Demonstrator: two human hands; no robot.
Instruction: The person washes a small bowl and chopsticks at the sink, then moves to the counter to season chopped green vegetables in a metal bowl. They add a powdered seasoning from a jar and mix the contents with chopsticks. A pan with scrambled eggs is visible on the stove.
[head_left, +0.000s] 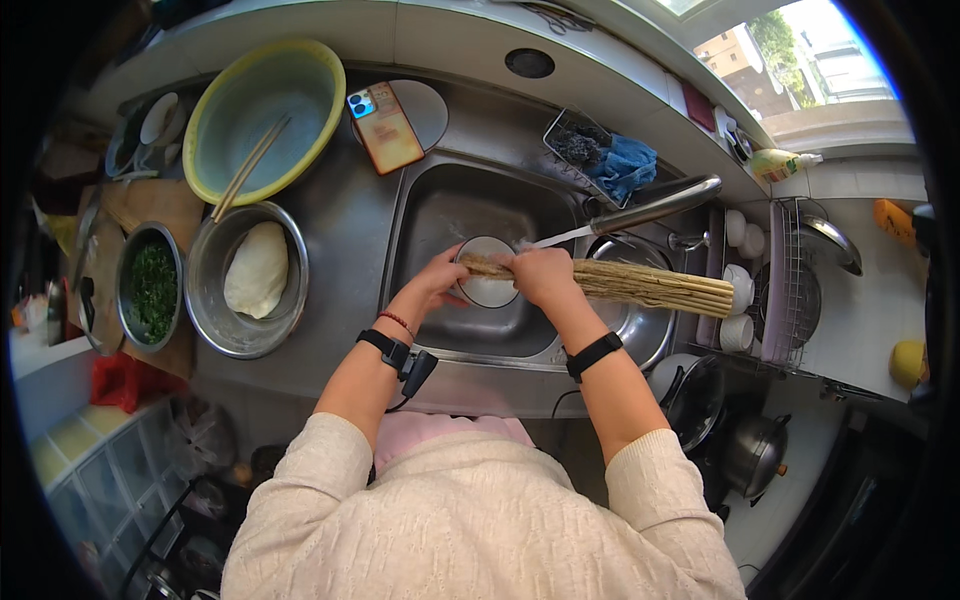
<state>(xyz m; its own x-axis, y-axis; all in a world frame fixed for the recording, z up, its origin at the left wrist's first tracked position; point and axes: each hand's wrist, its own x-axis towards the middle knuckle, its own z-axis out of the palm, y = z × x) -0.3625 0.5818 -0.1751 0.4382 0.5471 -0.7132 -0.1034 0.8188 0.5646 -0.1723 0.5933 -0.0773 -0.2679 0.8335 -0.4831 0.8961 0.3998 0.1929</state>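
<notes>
Over the steel sink basin (420, 225), my left hand (444, 277) grips the rim of a round white bowl (487, 291). My right hand (546, 276) is closed around a bundle of dry plant stalks, a brush or whisk (652, 286), whose frayed end lies across the bowl and whose thick end points right. Beside my right hand, a stream of water falls from the metal faucet (660, 204). The inside of the bowl is partly hidden by the bundle and my fingers.
Left of the sink stand a steel bowl with dough (256, 270), a bowl of chopped greens (154, 292), and a yellow-rimmed basin (262, 112) with chopsticks (251, 169). A phone (386, 129) lies behind the sink. A wire basket holds a blue cloth (627, 166); a dish rack (784, 277) stands right.
</notes>
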